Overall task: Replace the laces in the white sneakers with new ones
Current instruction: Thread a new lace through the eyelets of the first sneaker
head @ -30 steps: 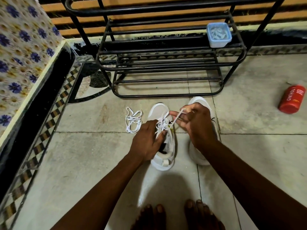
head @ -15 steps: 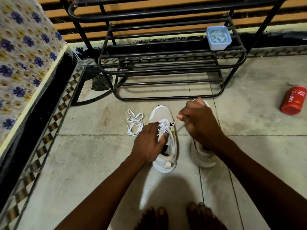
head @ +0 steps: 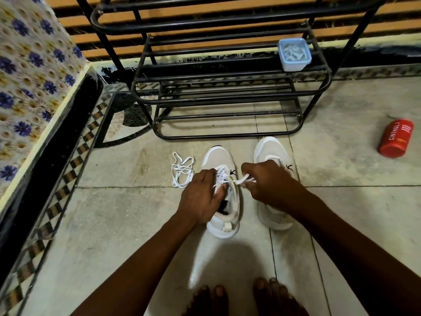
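Two white sneakers stand side by side on the tiled floor, toes pointing away from me. My left hand (head: 201,197) grips the left sneaker (head: 217,159) at its tongue and laced throat, fingers curled over the eyelets. My right hand (head: 267,183) pinches the free end of that shoe's white lace (head: 242,179) and holds it out to the right, low over the shoe's side. The right sneaker (head: 270,148) sits partly hidden under my right hand and wrist. A loose white lace (head: 181,171) lies bunched on the floor just left of the left sneaker.
A black metal shoe rack (head: 227,96) stands right behind the sneakers, with a small blue plastic tub (head: 294,54) on a shelf. A red bottle (head: 396,138) lies on the floor at the right. A floral-covered ledge (head: 34,71) runs along the left. My bare toes (head: 241,297) show at the bottom.
My right hand has come down and toward me, drawing the lace end from above the shoe to low at its right side. The right sneaker's toe is now uncovered. My left hand stays put.
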### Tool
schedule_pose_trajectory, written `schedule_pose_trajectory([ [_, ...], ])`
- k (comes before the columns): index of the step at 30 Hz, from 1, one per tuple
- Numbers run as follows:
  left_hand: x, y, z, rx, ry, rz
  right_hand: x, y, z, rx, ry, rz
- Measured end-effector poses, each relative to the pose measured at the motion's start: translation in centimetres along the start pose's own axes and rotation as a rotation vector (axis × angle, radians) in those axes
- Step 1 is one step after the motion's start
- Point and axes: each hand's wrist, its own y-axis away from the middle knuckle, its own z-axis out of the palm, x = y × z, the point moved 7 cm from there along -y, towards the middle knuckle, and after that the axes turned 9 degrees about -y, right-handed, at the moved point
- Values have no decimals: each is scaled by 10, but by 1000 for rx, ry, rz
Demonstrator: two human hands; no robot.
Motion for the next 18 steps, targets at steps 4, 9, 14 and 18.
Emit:
schedule_pose_trajectory([
  [4, 0, 1, -1, 3, 17, -7, -8, -4, -15, 35, -86, -10],
  [9, -6, -2, -4, -16, 203, -29, -23, -3, -20, 113, -95, -93],
  [14, -22, 8, -10, 99, 387, -163, -14, 6, -38, 270, -207, -25],
  [18, -19, 13, -16, 112, 444, -218, -19, 7, -41, 295, -284, -54],
])
